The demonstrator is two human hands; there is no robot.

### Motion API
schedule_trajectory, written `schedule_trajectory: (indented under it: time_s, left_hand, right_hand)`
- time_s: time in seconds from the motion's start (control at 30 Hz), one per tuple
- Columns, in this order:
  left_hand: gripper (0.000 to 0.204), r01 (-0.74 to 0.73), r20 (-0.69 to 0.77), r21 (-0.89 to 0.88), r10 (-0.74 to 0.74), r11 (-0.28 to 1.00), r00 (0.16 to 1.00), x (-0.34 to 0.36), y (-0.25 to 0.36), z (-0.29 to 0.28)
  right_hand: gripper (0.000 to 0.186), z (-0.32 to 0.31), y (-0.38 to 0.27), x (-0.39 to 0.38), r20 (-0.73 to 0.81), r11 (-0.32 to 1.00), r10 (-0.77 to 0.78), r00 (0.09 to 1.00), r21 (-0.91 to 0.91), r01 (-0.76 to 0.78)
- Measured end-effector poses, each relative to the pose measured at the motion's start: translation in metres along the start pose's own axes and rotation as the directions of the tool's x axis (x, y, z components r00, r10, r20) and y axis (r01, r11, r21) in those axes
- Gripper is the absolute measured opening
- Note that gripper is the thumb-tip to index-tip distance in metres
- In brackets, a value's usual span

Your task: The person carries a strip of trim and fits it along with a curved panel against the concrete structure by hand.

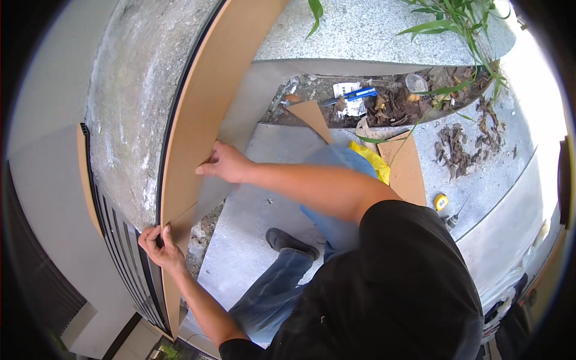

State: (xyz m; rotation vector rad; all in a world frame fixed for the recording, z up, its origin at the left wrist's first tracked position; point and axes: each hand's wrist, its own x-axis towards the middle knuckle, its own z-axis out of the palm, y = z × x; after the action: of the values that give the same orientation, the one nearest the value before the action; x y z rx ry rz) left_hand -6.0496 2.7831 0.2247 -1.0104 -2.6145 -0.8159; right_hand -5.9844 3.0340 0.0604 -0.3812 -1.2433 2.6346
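A long tan board (201,102) with a dark edge runs along the side of a rough concrete ledge (138,90). My right hand (227,163) grips the board's right edge, thumb on its face and fingers curled behind. Nearer to me, my left hand (161,249) is closed over the board's dark left edge, with its thumb on the tan side. A thin seam crosses the board just beyond this hand. Below it, a tan strip (171,294) carries on downward, beside dark slatted panelling (129,246).
A blue utility knife (360,93) lies on a white label in a leaf-filled planting bed (390,111). Tan offcuts (312,119), a yellow bag (371,161), a yellow tape measure (441,201) and a drill bit are to the right. Green leaves (459,27) hang at the upper right.
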Motion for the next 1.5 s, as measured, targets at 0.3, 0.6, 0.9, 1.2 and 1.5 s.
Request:
schedule_trajectory:
  time_s: [0.3,0.6,0.9,1.2,1.5]
  left_hand:
    - [0.012,-0.076,0.037,0.055,0.074,0.996,0.997,-0.001,0.004,-0.001]
    - [0.014,-0.061,0.025,0.103,0.059,0.993,0.998,0.002,0.003,-0.007]
    - [0.014,0.005,0.008,0.084,-0.006,0.996,1.000,0.005,0.012,-0.004]
    - [0.014,-0.042,-0.026,0.122,0.045,0.992,0.999,0.005,0.007,-0.005]
    - [0.016,-0.156,-0.069,0.161,0.168,0.975,0.983,0.006,0.008,-0.006]
  right_hand:
    - [0.056,-0.003,0.014,0.004,-0.010,0.989,-0.131,0.991,0.068,0.131]
    - [0.056,0.000,0.003,0.005,0.049,0.995,-0.075,0.996,0.067,0.071]
    - [0.041,0.001,0.006,0.001,0.002,0.996,0.000,1.000,0.092,0.000]
    - [0.046,0.005,0.002,0.002,-0.022,0.999,0.018,1.000,0.029,-0.017]
    - [0.049,0.009,-0.007,-0.014,-0.074,0.984,0.163,0.984,-0.059,-0.168]
